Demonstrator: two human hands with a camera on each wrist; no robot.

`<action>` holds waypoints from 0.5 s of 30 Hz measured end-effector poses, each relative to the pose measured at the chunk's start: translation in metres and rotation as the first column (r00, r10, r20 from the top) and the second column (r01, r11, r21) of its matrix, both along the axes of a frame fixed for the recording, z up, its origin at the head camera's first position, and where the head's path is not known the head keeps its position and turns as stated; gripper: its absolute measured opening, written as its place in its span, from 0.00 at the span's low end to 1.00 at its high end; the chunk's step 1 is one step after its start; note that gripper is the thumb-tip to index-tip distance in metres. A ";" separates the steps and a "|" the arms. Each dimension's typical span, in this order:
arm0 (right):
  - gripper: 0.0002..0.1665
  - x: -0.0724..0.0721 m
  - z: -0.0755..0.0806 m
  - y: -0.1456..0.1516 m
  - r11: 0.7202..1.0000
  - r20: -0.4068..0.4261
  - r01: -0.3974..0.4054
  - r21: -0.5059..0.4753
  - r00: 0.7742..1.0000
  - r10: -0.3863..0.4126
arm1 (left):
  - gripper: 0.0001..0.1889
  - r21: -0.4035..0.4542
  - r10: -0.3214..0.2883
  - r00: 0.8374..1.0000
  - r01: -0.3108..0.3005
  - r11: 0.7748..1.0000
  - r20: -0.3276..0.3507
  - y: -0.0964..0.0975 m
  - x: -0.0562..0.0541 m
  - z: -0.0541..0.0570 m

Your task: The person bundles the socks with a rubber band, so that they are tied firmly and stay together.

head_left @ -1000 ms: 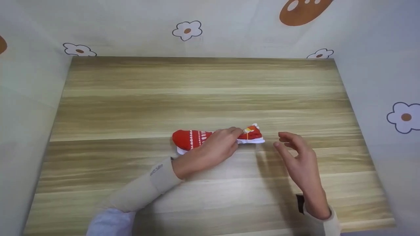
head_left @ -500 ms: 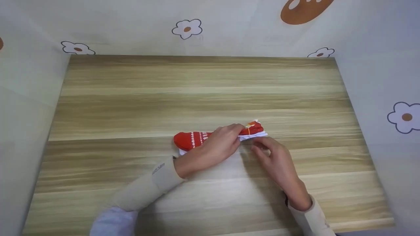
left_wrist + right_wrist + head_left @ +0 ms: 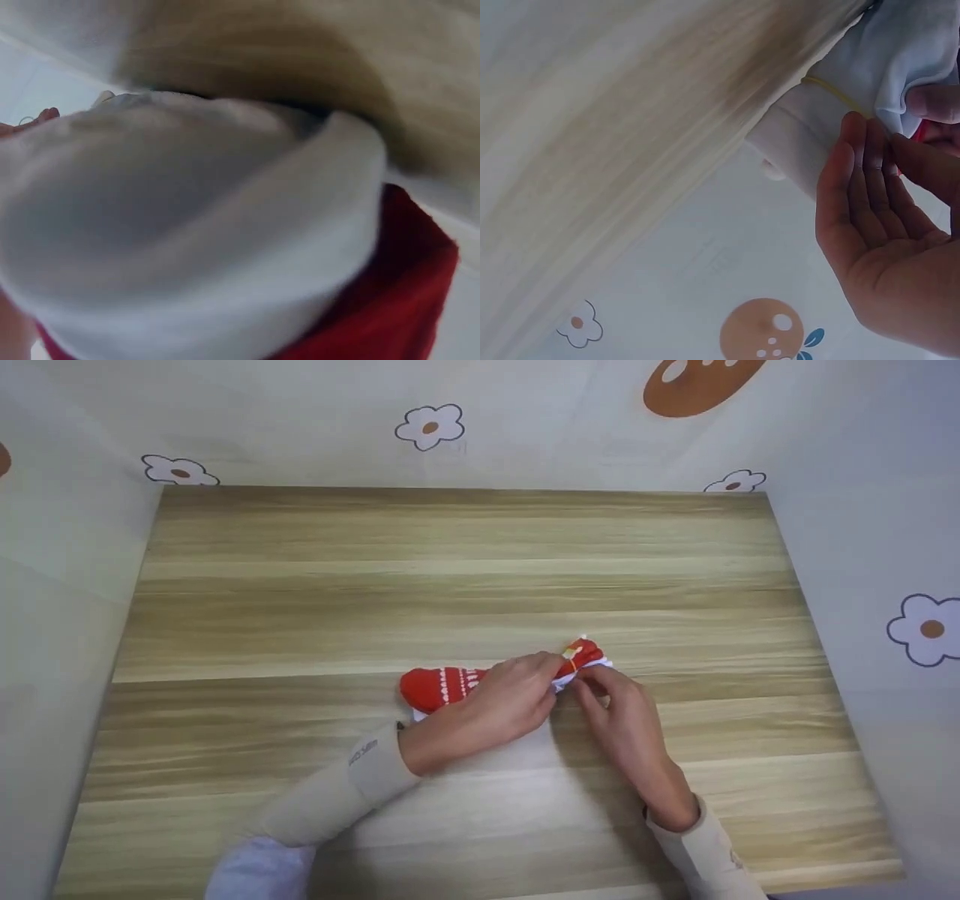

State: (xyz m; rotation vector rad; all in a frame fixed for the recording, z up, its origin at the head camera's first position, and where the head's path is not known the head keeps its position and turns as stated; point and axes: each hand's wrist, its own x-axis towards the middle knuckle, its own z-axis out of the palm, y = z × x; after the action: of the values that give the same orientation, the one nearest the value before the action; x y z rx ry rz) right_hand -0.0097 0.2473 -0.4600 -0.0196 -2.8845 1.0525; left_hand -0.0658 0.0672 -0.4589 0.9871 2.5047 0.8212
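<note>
A red sock [image 3: 424,690] with white knitted patterns lies over a white sock [image 3: 787,150], the two bundled lengthwise on the table. Around their gathered right end runs a thin yellow rubber band [image 3: 829,90]. My left hand [image 3: 499,705] grips the bundle from above around its middle and hides that part. At the band, close beside the left fingertips, my right hand [image 3: 622,720] pinches the rubber band between thumb and fingertips. White cloth fills much of the left wrist view, with red fabric [image 3: 405,277] below it.
The wood-grain table [image 3: 450,555] stretches out on all sides of the bundle. Pale walls [image 3: 525,435] printed with flowers and brown shapes stand along its back and sides.
My right hand has come in from the right to the banded end and pinches the rubber band. The left hand keeps its grip; the socks' right end has tilted up slightly.
</note>
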 end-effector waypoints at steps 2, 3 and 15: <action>0.07 0.000 -0.001 0.001 1.000 -0.015 -0.010 0.001 1.000 0.010 | 0.32 0.006 -0.008 1.000 0.008 1.000 -0.014 0.000 0.001 -0.002; 0.07 0.000 -0.001 0.002 1.000 -0.022 -0.014 0.001 1.000 0.014 | 0.33 0.011 -0.011 1.000 0.011 1.000 -0.025 0.000 0.001 -0.003; 0.04 0.005 -0.001 0.002 0.993 -0.026 -0.108 -0.042 0.994 0.107 | 0.19 0.045 0.016 0.983 -0.008 0.999 -0.181 0.003 -0.002 -0.011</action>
State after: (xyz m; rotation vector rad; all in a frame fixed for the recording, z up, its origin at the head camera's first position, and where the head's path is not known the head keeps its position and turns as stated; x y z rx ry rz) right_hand -0.0046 0.2495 -0.4610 0.1469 -2.8697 1.1245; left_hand -0.0677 0.0703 -0.4699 1.1088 2.6568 0.8277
